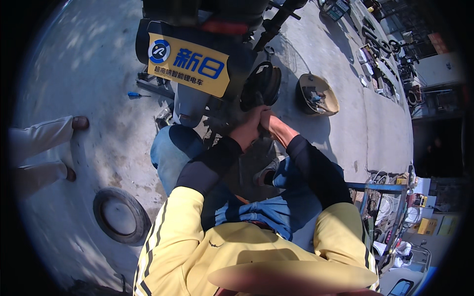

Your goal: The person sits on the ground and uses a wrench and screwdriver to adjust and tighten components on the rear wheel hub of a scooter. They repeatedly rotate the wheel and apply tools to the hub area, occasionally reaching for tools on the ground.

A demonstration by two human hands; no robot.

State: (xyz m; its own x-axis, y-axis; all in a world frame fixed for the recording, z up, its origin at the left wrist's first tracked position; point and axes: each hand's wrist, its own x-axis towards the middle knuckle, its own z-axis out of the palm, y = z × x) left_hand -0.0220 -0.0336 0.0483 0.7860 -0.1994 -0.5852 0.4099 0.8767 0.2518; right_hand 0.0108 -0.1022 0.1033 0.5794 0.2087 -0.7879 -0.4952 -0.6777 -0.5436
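Close together in front of me, my left hand (250, 129) and my right hand (271, 121) are closed, with their fingers meeting. Whatever they grip is hidden by the hands and shadow. Just beyond them is a dark wheel-like part (269, 85) on the underside of an electric scooter. A yellow plate with blue lettering (190, 64) is fixed to the scooter's dark body. My knees, in blue jeans, are spread on both sides of my hands.
A tan bucket (332, 102) holding small parts stands to the right. At left lie a blue-handled screwdriver (134, 94) and a loose tyre (100, 217). Another person's legs (47, 138) stand at far left. A cluttered metal rack (380, 188) and scattered parts line the right side.
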